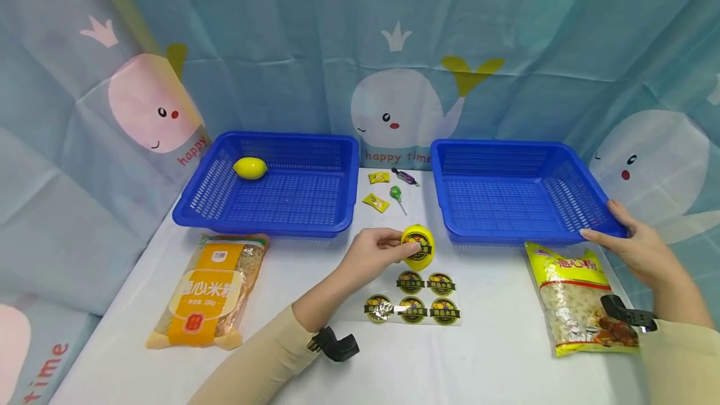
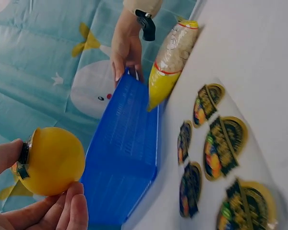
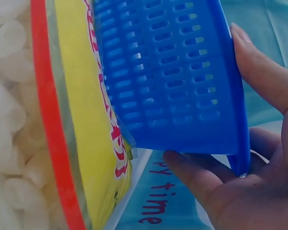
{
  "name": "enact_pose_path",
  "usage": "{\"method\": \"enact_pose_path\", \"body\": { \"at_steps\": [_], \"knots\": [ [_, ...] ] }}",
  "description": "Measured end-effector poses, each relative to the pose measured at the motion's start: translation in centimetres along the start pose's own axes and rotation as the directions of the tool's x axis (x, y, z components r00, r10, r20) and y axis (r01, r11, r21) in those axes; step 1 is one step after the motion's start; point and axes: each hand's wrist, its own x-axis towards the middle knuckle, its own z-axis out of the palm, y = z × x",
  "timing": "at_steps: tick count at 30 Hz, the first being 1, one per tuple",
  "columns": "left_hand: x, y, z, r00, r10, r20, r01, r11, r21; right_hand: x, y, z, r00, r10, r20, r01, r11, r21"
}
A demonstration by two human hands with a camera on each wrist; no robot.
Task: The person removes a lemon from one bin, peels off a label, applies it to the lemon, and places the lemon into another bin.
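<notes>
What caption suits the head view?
Left hand holds a stickered yellow plastic lemon; right hand grips the blue plastic basket.

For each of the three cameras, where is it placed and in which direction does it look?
Head: on the head, facing forward and down at the table; both forearms show.
Left wrist: beside the left hand, facing across the sticker sheet toward the right hand.
Right wrist: under the right basket, showing the fingers gripping its corner.
Shared: head and left-wrist views both show the lemon with its sticker.
</notes>
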Motion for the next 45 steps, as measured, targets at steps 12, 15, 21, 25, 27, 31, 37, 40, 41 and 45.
{"method": "enact_pose_path", "body": {
  "at_steps": [12, 15, 21, 25, 27, 31, 37, 40, 41, 45],
  "knots": [
    [5.1, 3.6, 2.8, 0.992, -0.125, 0.005, 0.125, 0.988, -0.088, 0.1, -0.2, -0.2, 1.0, 0.017, -0.008, -0.017, 1.0, -0.025],
    [6.0, 4.4, 3.6, 0.99, -0.138, 0.007, 0.137, 0.983, -0.121, 0.0, 0.0, -0.2, 1.0, 0.015, -0.009, -0.015, 1.0, -0.018],
    [7.2, 5.6, 5.0, 0.99, -0.139, 0.02, 0.141, 0.975, -0.17, 0.3, 0.1, 0.0, 1.0, 0.019, -0.015, -0.019, 1.0, -0.021],
    [8.0, 6.3, 5.9, 0.985, -0.17, 0.0, 0.166, 0.967, -0.193, 0.3, 0.2, 0.0, 0.999, 0.026, -0.02, -0.026, 0.999, -0.021],
    [8.3, 6.6, 6.3, 0.98, -0.197, -0.031, 0.187, 0.961, -0.203, 0.2, 0.2, 0.0, 0.999, 0.025, -0.02, -0.025, 1.0, -0.019],
    [8.7, 6.9, 6.9, 0.967, -0.238, -0.097, 0.216, 0.958, -0.19, 0.1, 0.1, 0.1, 1.0, 0.025, -0.011, -0.025, 1.0, -0.014],
    [8.8, 6.9, 7.2, 0.962, -0.233, -0.141, 0.206, 0.962, -0.182, 0.1, 0.0, 0.0, 1.0, 0.027, 0.0, -0.027, 1.0, -0.007],
    [8.8, 6.9, 7.2, 0.962, -0.231, -0.146, 0.202, 0.961, -0.19, 0.1, 0.0, 0.0, 1.0, 0.029, -0.005, -0.029, 1.0, -0.009],
    [8.8, 6.9, 7.2, 0.962, -0.232, -0.147, 0.203, 0.961, -0.188, 0.1, 0.0, 0.0, 0.999, 0.032, -0.009, -0.033, 0.999, -0.01],
    [8.8, 6.8, 7.3, 0.962, -0.236, -0.138, 0.208, 0.96, -0.188, 0.0, -0.1, 0.0, 0.999, 0.038, -0.007, -0.038, 0.999, 0.0]
  ]
}}
